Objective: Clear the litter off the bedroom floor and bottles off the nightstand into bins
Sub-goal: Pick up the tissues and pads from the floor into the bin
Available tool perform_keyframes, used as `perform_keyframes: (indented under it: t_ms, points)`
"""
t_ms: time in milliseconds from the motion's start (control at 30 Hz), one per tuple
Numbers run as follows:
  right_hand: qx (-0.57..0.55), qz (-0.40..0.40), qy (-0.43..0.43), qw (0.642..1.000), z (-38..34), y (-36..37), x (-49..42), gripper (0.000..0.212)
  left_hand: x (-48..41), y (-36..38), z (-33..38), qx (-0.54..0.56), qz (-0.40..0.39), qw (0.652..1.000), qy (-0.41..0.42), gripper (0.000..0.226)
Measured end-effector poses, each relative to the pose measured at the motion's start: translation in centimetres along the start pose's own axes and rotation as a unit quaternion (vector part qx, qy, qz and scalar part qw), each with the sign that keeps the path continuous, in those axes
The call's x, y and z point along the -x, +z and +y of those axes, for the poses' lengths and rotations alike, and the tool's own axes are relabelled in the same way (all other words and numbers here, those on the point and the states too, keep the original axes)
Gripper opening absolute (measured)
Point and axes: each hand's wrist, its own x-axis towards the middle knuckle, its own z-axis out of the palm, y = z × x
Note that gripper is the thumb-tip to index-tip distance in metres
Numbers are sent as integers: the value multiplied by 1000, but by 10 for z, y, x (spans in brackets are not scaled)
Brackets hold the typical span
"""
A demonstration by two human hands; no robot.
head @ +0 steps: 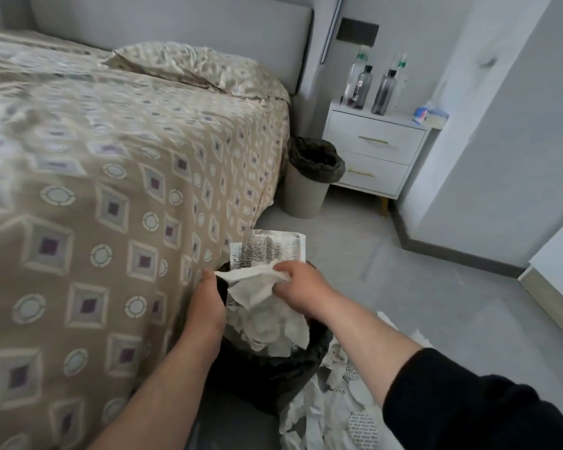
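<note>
A black-lined bin (273, 375) stands on the floor beside the bed, stuffed with white tissue and a silver foil sheet (268, 250) sticking up at its far side. My left hand (208, 303) grips the bin liner's rim at the left. My right hand (298, 287) holds crumpled white paper (257, 287) over the bin's mouth. More paper litter (338, 401) lies on the floor to the right of the bin. Several bottles (374, 87) stand on the white nightstand (374, 151) in the far corner.
A second bin (309, 180) with a dark liner stands between the bed (111, 190) and the nightstand. A tissue pack (431, 116) lies on the nightstand's right end. Grey floor (387, 271) runs toward the nightstand; a white wall and cupboard stand at the right.
</note>
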Motion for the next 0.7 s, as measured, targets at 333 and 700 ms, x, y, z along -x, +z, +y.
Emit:
perform_keyframes:
  t_ms: [333, 700]
  points:
    - [289, -121, -108, 943, 4, 40, 3, 53, -7, 1, 7, 76, 10, 997, -22, 58]
    - [249, -241, -29, 937, 24, 71, -11, 37, -11, -3, 5, 17, -1, 999, -32, 82]
